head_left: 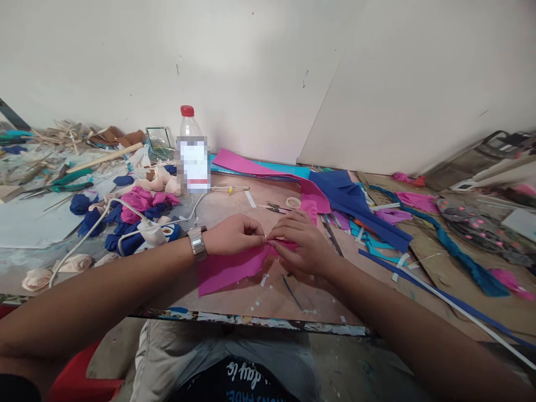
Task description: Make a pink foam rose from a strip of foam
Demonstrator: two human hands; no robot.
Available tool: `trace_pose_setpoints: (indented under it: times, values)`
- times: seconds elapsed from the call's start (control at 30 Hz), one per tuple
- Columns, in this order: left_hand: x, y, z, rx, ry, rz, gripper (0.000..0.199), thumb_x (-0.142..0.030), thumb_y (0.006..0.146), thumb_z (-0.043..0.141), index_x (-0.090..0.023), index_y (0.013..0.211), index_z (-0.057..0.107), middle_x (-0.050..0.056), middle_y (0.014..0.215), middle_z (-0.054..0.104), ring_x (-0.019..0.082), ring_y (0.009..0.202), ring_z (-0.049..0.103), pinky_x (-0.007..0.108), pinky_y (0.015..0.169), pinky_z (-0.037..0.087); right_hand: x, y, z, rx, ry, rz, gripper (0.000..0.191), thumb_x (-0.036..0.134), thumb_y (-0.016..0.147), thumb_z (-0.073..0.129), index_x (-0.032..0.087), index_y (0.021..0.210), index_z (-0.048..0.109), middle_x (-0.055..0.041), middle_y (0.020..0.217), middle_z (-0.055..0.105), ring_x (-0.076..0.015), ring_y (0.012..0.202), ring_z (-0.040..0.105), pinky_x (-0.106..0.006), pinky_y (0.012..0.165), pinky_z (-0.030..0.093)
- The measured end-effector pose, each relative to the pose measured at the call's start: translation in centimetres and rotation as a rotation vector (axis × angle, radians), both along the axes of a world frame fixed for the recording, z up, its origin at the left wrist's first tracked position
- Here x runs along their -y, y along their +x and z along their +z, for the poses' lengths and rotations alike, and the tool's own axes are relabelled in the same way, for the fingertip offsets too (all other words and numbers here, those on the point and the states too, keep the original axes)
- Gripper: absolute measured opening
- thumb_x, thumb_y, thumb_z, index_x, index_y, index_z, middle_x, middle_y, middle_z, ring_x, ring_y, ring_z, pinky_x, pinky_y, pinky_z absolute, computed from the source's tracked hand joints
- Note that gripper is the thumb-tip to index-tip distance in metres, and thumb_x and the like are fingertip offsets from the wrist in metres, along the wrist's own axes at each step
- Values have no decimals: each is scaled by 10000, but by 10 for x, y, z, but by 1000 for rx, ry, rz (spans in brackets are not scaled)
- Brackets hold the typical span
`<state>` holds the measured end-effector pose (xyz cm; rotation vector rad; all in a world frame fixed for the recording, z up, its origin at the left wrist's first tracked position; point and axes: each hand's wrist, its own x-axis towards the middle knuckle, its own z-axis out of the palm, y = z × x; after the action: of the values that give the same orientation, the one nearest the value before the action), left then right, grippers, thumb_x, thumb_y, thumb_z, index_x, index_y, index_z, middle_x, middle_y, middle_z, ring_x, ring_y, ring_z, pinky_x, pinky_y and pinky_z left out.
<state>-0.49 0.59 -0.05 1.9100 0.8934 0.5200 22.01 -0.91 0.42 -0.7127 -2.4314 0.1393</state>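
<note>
A strip of bright pink paper or cloth [230, 273] lies on the worktable beneath my hands, its left end flat and its right part gathered at my fingers. My left hand [237, 234], with a metal watch at the wrist, pinches the strip's upper edge between thumb and forefinger. From the other side my right hand [304, 243] meets it, thumb and fingertips closed on the same pink strip. The two sets of fingertips almost touch. Whether something small and white sits between them I cannot make out.
A red-capped bottle [193, 156] stands at the back. Left of my hands are pink and blue rosettes [140, 204], a white cable and green-handled pliers [73, 180]. Rightward lie a tape roll [293, 202], blue strips [355, 206] and a teal braid [444, 240].
</note>
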Motion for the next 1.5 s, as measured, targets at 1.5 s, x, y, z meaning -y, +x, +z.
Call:
trace_pose_setpoints:
  times: [1.5]
  values:
    - [15,1,1,-241,491,54,191,-282,828,558,-174,860,713,33,752,699,158,665,576,280,661,388,0,0,-4,-1,-106,-54,80,155,867,570,222,831,545,-19,822,667,-211,822,600,-429,939,365]
